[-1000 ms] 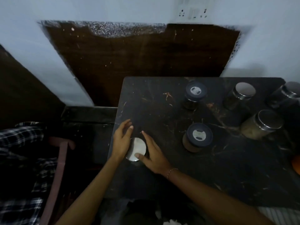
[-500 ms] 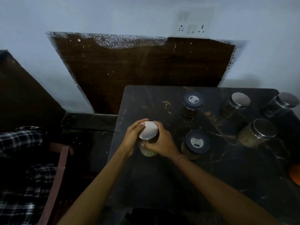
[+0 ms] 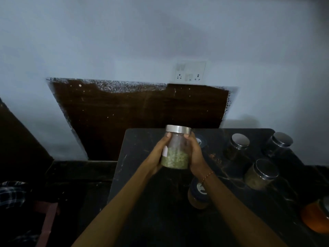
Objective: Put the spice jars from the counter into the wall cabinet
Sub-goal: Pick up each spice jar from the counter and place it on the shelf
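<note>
A clear glass spice jar (image 3: pixel 176 154) with a steel lid and green contents is held upright in the air above the black counter (image 3: pixel 156 211). My left hand (image 3: pixel 158 154) grips its left side and my right hand (image 3: pixel 195 154) grips its right side. Several more jars stand on the counter: steel-lidded jars (image 3: pixel 239 145) (image 3: pixel 280 143) (image 3: pixel 260 173) at the right, and two dark-lidded jars (image 3: pixel 199 195) (image 3: pixel 201 141) partly hidden behind my right arm and hand. No wall cabinet shows in this view.
An orange jar (image 3: pixel 315 218) sits at the right edge. A dark brown panel (image 3: pixel 142 118) lines the wall behind the counter, under a white socket plate (image 3: pixel 191 72). Checked cloth (image 3: pixel 12 193) and a lower dark surface lie to the left.
Both hands closed around the steel-lidded jar and lifted it off the counter's left part. The view has tilted upward, showing more wall.
</note>
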{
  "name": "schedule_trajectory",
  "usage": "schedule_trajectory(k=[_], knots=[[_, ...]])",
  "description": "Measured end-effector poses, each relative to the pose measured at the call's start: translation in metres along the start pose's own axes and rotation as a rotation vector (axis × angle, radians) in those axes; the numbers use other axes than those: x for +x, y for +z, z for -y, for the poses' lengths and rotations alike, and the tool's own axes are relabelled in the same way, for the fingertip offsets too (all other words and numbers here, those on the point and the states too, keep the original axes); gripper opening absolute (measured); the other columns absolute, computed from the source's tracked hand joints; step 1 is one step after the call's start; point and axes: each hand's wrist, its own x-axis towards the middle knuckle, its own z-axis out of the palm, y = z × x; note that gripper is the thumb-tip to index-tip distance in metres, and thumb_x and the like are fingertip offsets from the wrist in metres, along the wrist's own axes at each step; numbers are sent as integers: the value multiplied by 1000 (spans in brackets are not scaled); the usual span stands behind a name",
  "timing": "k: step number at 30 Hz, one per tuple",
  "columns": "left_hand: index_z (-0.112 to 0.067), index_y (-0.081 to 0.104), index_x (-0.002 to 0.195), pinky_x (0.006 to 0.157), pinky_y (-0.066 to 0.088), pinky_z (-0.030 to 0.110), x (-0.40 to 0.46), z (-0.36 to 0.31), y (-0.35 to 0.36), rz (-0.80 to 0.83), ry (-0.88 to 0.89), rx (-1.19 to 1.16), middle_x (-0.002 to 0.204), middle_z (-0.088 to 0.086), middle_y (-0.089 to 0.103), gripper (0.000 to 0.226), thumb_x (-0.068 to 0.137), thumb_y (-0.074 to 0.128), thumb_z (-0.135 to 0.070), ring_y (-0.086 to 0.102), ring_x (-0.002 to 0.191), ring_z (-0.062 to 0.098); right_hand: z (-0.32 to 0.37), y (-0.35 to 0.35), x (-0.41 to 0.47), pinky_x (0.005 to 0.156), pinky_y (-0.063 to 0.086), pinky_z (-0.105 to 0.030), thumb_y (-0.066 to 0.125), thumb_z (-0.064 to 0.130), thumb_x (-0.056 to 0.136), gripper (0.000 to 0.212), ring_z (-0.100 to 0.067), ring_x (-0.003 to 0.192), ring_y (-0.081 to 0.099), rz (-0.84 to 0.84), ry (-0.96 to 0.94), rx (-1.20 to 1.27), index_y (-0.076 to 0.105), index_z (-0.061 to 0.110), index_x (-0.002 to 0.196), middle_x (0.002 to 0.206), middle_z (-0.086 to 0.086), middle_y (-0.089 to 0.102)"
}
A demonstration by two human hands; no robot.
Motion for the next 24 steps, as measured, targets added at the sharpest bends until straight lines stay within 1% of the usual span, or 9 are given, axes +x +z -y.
schedule_trajectory(k=[3, 6, 8, 11, 13, 15, 19, 22, 24], knots=[[-20, 54, 119, 71, 58, 31, 10, -8, 13, 3, 21, 21, 106, 7, 70, 47, 80, 53, -45, 70, 94, 20, 9, -3, 8, 73, 54, -36, 44, 32, 93, 34, -21, 90, 63, -100, -80, -100, 45, 15, 121, 108, -10, 59], [-14, 48, 129, 85, 56, 39, 15, -15, 23, -72, 76, 77, 119, 15, 63, 56, 81, 55, -42, 65, 104, 27, 21, -6, 14, 70, 51, -28, 41, 34, 95, 26, -15, 90, 63, -148, -146, -264, 51, 21, 115, 106, -4, 61], [-15, 45, 132, 84, 56, 35, 19, -17, 28, -148, 156, 175, 120, 12, 62, 50, 88, 55, -36, 64, 104, 24, 26, -9, 14, 70, 50, -21, 38, 35, 97, 30, -10, 95, 62, -169, -175, -353, 50, 25, 122, 110, 1, 61], [-20, 44, 132, 77, 55, 24, 25, -21, 32, -182, 234, 254, 120, 6, 61, 37, 98, 40, -34, 65, 100, 13, 28, -7, 13, 65, 50, -11, 36, 42, 97, 38, 3, 92, 62, -154, -194, -421, 47, 24, 128, 111, 8, 61], [-23, 47, 131, 75, 53, 18, 28, -25, 31, -164, 235, 251, 122, 4, 62, 37, 101, 30, -35, 65, 99, 7, 32, -2, 13, 68, 49, -14, 35, 43, 97, 39, -2, 94, 63, -182, -199, -381, 49, 22, 126, 113, 3, 62], [-27, 42, 137, 76, 53, 15, 28, -28, 28, -122, 229, 225, 127, -3, 59, 39, 101, 29, -34, 63, 104, 2, 39, 4, 15, 75, 51, -22, 33, 43, 97, 41, -13, 100, 62, -216, -195, -322, 49, 19, 126, 116, -5, 62], [-31, 31, 144, 86, 54, 24, 25, -34, 22, -45, 219, 199, 134, -3, 54, 45, 99, 36, -33, 58, 115, 9, 51, 12, 17, 91, 52, -43, 31, 46, 96, 47, -25, 106, 62, -203, -132, -202, 48, 17, 129, 119, -11, 61], [-32, 30, 143, 90, 53, 32, 24, -39, 24, -18, 223, 202, 133, 0, 54, 45, 99, 36, -33, 57, 117, 14, 53, 16, 17, 92, 52, -44, 30, 50, 96, 50, -26, 105, 63, -187, -99, -190, 48, 18, 129, 119, -13, 62], [-31, 31, 143, 88, 54, 31, 24, -41, 24, -26, 233, 210, 132, 0, 55, 44, 98, 36, -33, 58, 116, 14, 55, 18, 17, 94, 51, -45, 29, 51, 95, 52, -26, 107, 63, -180, -83, -188, 48, 18, 130, 120, -13, 62]])
